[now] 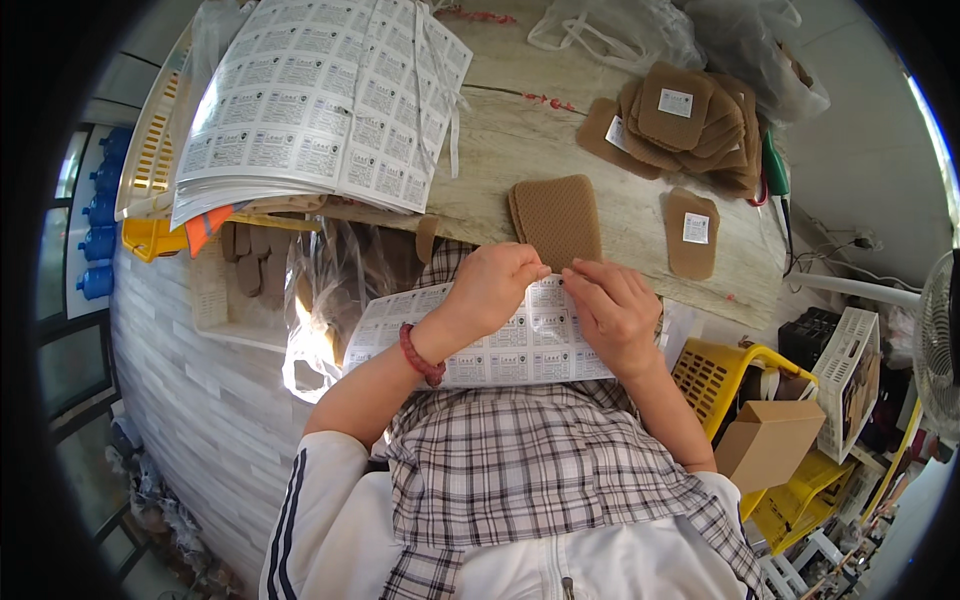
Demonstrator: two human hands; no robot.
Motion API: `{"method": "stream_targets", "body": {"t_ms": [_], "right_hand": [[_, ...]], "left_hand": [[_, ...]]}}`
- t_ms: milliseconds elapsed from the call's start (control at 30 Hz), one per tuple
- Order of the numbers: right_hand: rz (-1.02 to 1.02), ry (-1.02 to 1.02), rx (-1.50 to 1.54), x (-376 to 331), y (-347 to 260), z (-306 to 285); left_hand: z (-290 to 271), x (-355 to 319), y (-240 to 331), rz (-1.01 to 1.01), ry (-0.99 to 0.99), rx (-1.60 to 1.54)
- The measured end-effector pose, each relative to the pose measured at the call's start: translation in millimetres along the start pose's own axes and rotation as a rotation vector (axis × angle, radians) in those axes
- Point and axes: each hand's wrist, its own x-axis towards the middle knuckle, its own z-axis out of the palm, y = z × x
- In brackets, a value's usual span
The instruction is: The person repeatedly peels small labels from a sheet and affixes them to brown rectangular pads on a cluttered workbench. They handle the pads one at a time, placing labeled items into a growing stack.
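Note:
A sheet of white printed labels (490,365) lies across my lap, curving down at its left end. My left hand (487,288) is closed, its thumb and fingertips pinching at the sheet's far edge. Close beside it, my right hand (612,305) is also closed in a pinch on that edge; whether a single label is between the fingertips cannot be made out. Just beyond my fingers, a small stack of brown textured pads (556,220) rests at the table's near edge. To its right lies one brown pad (685,260) bearing a white label (696,228).
A thick stack of label sheets (300,110) covers the table's left side. Piled labelled pads (690,125) sit at the back right, near plastic bags (620,35) and a green-handled tool (774,168). Right of me stand a yellow basket (710,375), an open cardboard box (765,445) and a fan (938,340).

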Motion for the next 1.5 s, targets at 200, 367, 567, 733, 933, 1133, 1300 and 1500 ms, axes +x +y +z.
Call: {"method": "stream_targets", "body": {"t_ms": [200, 367, 567, 733, 933, 1133, 1300, 1500], "right_hand": [[-0.030, -0.024, -0.044, -9, 3, 1], [-0.046, -0.027, -0.033, -10, 4, 1], [-0.059, -0.032, -0.015, -12, 4, -1], [-0.078, -0.016, 0.033, -9, 6, 1], [-0.030, 0.001, 0.104, -7, 4, 7], [0.116, -0.017, 0.366, -18, 10, 15], [0.104, -0.006, 0.464, -26, 14, 15], [-0.125, 0.024, 0.466, -15, 2, -11]], "left_hand": [[3, 2, -2, -0.087, -0.051, -0.021], [5, 5, -8, -0.120, -0.075, -0.063], [4, 4, -11, -0.138, -0.102, -0.086], [3, 3, -13, -0.150, -0.117, -0.136], [2, 3, -13, -0.158, -0.124, -0.183], [-12, 7, -13, -0.208, -0.292, -0.326], [-26, 5, -13, -0.240, -0.342, -0.312], [-19, 5, -11, -0.221, -0.142, 0.083]]}}
